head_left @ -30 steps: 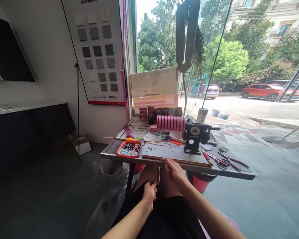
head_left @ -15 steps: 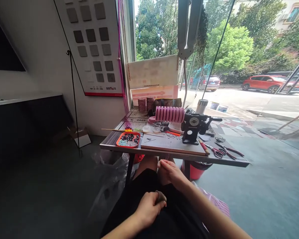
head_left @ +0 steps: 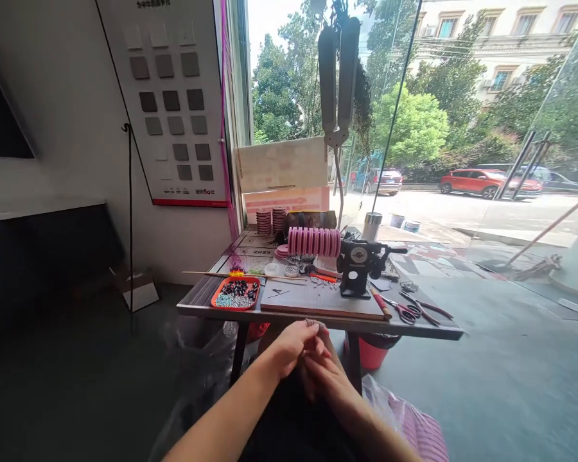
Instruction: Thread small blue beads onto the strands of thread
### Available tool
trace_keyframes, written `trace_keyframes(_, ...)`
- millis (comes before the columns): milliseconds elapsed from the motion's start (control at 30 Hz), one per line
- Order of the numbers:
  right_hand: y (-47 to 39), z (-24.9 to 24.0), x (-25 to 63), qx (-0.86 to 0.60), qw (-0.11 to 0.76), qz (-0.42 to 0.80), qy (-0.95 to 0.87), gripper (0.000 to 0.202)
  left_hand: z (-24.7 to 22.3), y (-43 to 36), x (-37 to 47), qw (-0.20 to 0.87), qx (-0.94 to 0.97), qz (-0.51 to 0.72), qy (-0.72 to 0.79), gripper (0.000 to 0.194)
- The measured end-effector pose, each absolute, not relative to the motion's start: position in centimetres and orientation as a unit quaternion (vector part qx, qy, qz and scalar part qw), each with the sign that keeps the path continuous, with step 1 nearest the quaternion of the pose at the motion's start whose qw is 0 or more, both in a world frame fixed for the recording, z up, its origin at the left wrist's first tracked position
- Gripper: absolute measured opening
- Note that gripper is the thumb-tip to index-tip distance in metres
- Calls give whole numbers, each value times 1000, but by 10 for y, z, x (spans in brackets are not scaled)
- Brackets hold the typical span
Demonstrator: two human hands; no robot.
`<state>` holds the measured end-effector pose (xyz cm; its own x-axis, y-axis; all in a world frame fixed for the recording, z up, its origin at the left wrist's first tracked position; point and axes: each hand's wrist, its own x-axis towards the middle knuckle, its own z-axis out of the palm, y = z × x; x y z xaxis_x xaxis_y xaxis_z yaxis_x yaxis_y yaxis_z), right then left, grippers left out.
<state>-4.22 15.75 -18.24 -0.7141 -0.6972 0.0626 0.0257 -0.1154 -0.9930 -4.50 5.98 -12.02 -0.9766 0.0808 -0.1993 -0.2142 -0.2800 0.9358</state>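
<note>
Just below the table's front edge, my two hands meet above my lap. My left hand [head_left: 293,343] is closed, with a small grey-brown piece [head_left: 316,324], perhaps cloth, showing at its fingertips. Close under it, my right hand [head_left: 325,372] has curled fingers touching or nearly touching the left. Whatever sits between the right fingers is hidden. Nearest on the tabletop is a pale board [head_left: 318,307]. A black hand-cranked winder [head_left: 356,263] stands on it, carrying a row of pink spools [head_left: 314,242].
An orange tray [head_left: 236,292] of small black and silvery pieces sits on the left. Scissors [head_left: 407,311] and pliers [head_left: 426,308] lie at the right edge. Below stand a red bin [head_left: 373,351] and a plastic bag of pink spools [head_left: 417,420]. Stacked spools [head_left: 264,222] stand behind.
My left hand has moved forward and up from my lap with the grey-brown piece, joining the right hand. My right hand has come slightly back toward me. The view has tilted up and turned right.
</note>
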Motion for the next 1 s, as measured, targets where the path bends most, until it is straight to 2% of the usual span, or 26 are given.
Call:
trace_keyframes(67, 176, -174, -38, -314, 233, -637, 664, 48, -132, 65, -37, 72, -56, 816, 571, 35)
trace_keyframes(133, 204, -155, -49, -340, 191, -567, 725, 34, -141, 66, -30, 68, -61, 829, 551, 39)
trace_keyframes(233, 253, -113, -103, -299, 51, -472, 828, 16, -148, 66, -24, 85, -66, 838, 535, 43)
trace_keyframes(367, 298, -72, -202, -170, -175, -334, 910, 32, -155, 69, -20, 90, -63, 838, 534, 46)
trace_keyframes(433, 306, -67, -238, -159, -224, -254, 927, 36, -160, 72, -17, 81, -65, 835, 540, 49)
trace_keyframes(700, 309, -77, -299, -201, -216, -23, 955, 23, -168, 85, 2, 19, -86, 817, 570, 55)
trace_keyframes(1000, 300, -79, -329, -198, -109, 93, 970, 23, -133, 90, -43, 26, -41, 832, 553, 52)
